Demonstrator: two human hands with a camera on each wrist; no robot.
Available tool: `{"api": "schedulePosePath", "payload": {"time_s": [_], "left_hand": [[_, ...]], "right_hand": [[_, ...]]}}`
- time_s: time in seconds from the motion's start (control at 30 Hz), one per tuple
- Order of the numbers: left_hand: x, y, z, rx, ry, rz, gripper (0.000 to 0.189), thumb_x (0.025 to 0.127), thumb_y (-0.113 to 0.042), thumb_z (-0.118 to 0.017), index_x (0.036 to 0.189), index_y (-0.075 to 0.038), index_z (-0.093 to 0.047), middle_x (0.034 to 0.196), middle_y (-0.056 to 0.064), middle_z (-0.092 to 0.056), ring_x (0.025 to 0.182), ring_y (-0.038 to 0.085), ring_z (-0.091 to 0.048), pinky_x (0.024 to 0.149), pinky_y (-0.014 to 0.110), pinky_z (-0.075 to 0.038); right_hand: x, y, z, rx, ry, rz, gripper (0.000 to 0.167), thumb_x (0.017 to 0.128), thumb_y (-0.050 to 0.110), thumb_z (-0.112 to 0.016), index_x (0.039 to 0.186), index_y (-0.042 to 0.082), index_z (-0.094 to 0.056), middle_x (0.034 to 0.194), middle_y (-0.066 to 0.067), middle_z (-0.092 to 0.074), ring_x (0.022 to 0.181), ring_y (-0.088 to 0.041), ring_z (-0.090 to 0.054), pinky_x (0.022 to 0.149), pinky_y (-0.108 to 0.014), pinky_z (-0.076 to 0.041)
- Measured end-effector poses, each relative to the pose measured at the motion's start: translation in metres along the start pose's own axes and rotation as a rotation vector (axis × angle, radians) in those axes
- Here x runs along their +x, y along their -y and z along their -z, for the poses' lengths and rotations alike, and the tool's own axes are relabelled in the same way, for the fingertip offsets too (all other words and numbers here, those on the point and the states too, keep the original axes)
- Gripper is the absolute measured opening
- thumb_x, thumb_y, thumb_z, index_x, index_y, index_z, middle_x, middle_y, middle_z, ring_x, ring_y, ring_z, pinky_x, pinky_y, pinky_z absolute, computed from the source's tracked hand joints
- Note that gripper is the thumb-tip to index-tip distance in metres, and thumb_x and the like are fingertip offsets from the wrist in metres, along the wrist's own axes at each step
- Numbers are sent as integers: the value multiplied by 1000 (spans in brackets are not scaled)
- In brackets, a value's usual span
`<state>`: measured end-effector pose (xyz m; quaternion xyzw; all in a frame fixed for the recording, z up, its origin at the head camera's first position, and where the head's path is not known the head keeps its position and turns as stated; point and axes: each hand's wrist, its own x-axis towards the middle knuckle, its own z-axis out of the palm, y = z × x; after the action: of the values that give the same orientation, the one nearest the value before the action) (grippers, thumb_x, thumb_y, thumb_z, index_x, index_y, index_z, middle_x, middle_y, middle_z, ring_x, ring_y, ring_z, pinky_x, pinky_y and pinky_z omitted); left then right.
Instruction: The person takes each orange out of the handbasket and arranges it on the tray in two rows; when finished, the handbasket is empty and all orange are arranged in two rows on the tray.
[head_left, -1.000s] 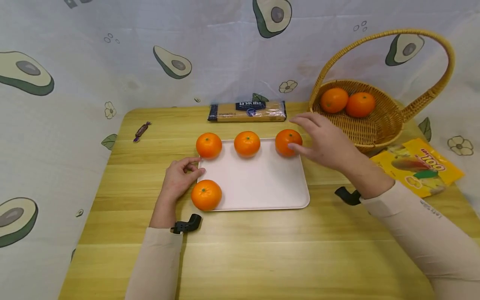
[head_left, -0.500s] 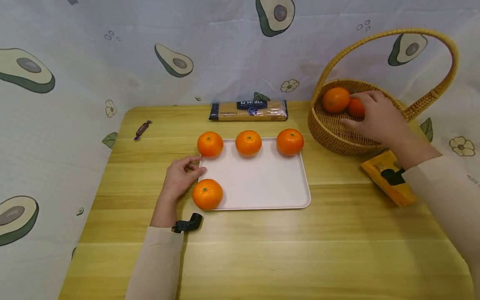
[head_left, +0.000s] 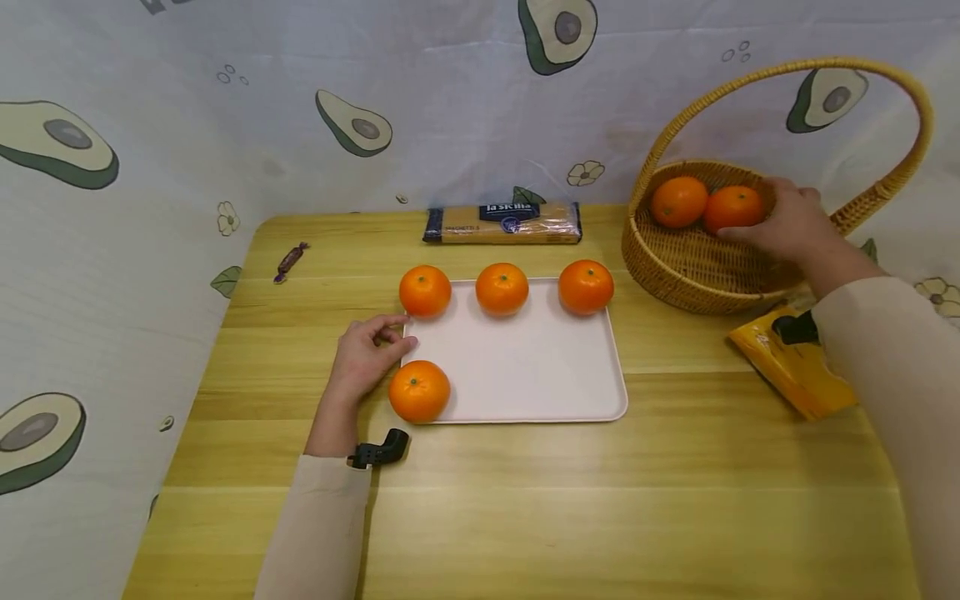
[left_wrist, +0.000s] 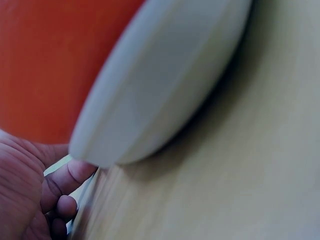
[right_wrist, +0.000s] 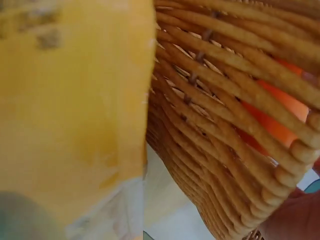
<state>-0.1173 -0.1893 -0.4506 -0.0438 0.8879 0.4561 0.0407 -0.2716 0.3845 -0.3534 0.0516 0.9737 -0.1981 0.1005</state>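
Observation:
In the head view, my left hand [head_left: 365, 357] pinches the left rim of a white rectangular tray [head_left: 525, 367] between thumb and fingers. Three oranges line the tray's far edge: left [head_left: 425, 292], middle [head_left: 502, 289] and right [head_left: 586, 287]. Another orange [head_left: 419, 392] sits at its near left corner. My right hand [head_left: 797, 223] reaches into the wicker basket [head_left: 678, 271] and grips the right-hand orange [head_left: 734, 208], thumb in front; its far fingers are hidden. Beside that fruit lies a second orange [head_left: 679, 202]. Basket weave [right_wrist: 225, 100] hides most of the hand in the right wrist view.
A spaghetti packet [head_left: 502, 223] lies behind the tray. Far left on the wooden table [head_left: 525, 508] is a small wrapped candy [head_left: 290, 262]. Under the right forearm lies a yellow snack bag [head_left: 795, 362]. The basket's tall handle [head_left: 795, 67] arches over the right hand.
My right hand has left the orange at the tray's far right corner, moved right into the basket, and taken hold of an orange there. The left hand stays at the tray's rim.

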Motion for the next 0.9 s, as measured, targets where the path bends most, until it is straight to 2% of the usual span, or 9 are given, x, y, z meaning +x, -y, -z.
{"api": "schedulePosePath", "payload": {"time_s": [0.33,0.67,0.9], "left_hand": [[0,1,-1,-12,-4,4,41,90,-24,-79,129,-15,-71,100,10,-72,97,23,-49,78,32,-35],[1,1,-2,-2,-7,18,41,90,-26,-79,129,-16,-71,101,10,-72,99,23,-51,79,32,-35],[1,2,-2,-8,-9,16,41,90,-25,-79,129,-15,-72,101,10,-72,98,23,-49,80,32,-35]], "right_hand": [[8,4,-3,66,22,-36,116,92,60,-61,160,-4,7,157,-48,-4,137,-67,-20,110,-76,-22],[16,0,-10,126,-25,-51,112,93,58,-59,159,-9,2,157,-46,-12,136,-63,-25,114,-71,-23],[23,-4,-16,110,-38,-53,105,96,55,-56,159,-10,-3,158,-44,-17,134,-62,-27,113,-70,-25]]}}
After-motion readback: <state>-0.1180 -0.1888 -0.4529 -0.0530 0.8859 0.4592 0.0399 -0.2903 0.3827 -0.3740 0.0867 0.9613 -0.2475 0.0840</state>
